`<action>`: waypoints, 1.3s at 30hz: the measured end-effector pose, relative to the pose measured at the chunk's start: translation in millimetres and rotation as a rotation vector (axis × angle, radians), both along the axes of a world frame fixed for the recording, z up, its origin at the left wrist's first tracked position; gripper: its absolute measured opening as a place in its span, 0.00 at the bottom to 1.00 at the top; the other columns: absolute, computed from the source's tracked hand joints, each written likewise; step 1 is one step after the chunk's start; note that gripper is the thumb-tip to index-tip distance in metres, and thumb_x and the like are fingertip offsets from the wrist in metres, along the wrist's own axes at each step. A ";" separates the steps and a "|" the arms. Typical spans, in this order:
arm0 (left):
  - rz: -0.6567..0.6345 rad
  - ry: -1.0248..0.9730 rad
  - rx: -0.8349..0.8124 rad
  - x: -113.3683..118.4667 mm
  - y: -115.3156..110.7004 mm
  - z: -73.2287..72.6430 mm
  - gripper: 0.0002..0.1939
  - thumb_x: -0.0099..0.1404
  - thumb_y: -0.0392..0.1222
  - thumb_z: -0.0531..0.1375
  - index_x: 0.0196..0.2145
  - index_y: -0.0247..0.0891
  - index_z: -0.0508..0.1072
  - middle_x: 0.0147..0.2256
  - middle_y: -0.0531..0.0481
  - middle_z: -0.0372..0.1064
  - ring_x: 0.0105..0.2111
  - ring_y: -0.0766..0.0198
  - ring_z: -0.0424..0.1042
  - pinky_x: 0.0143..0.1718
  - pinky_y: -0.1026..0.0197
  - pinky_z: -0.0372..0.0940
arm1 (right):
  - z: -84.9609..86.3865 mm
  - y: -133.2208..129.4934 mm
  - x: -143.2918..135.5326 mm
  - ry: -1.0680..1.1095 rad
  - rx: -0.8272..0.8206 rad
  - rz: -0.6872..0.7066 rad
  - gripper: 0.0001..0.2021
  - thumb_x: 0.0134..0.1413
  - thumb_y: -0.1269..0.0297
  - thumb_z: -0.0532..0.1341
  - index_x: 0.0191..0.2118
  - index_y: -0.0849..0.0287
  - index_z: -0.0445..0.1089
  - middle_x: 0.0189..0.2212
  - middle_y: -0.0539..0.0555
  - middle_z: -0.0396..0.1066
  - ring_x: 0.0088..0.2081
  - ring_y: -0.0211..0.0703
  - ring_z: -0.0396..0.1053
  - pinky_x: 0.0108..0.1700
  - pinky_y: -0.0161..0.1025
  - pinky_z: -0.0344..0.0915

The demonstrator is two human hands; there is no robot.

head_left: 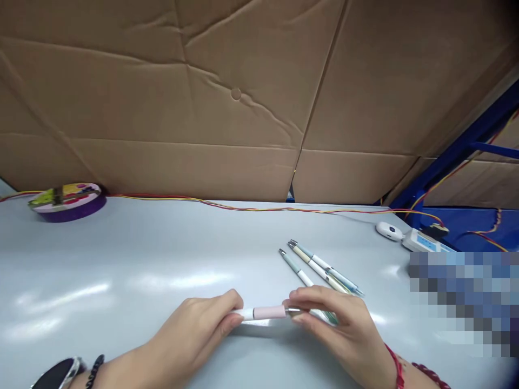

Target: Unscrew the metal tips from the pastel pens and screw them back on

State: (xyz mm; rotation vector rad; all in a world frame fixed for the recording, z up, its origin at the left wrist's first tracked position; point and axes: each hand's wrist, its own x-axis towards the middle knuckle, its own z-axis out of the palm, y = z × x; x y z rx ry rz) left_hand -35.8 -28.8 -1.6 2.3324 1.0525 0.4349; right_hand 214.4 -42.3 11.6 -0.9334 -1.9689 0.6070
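Observation:
A pink and white pen [270,312] is held level between my two hands, just above the table. My left hand [198,329] pinches its white end between thumb and fingers. At the other end, the thumb and fingers of my right hand [340,324] are closed round the silver tip. Several more pens lie on the table just beyond my right hand: a green and white pen [291,262], partly hidden by that hand, a cream one [302,254] and a pale blue one [324,265].
The grey table [141,248] backs onto a cardboard wall [162,108]. A round purple box [73,208] sits at the far left. Red and yellow wires [235,207] run along the back edge. A power strip [424,241] and a white plug-in device [389,231] lie at right, near a blurred patch.

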 end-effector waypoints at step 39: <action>0.021 -0.083 -0.054 1.6 0.9 5.3 0.12 0.73 0.42 0.44 0.34 0.41 0.63 0.24 0.57 0.60 0.22 0.66 0.61 0.25 0.67 0.54 | -5.2 -5.4 -10.6 -0.221 0.028 0.030 0.10 0.67 0.63 0.49 0.45 0.57 0.64 0.33 0.53 0.74 0.32 0.38 0.72 0.33 0.32 0.67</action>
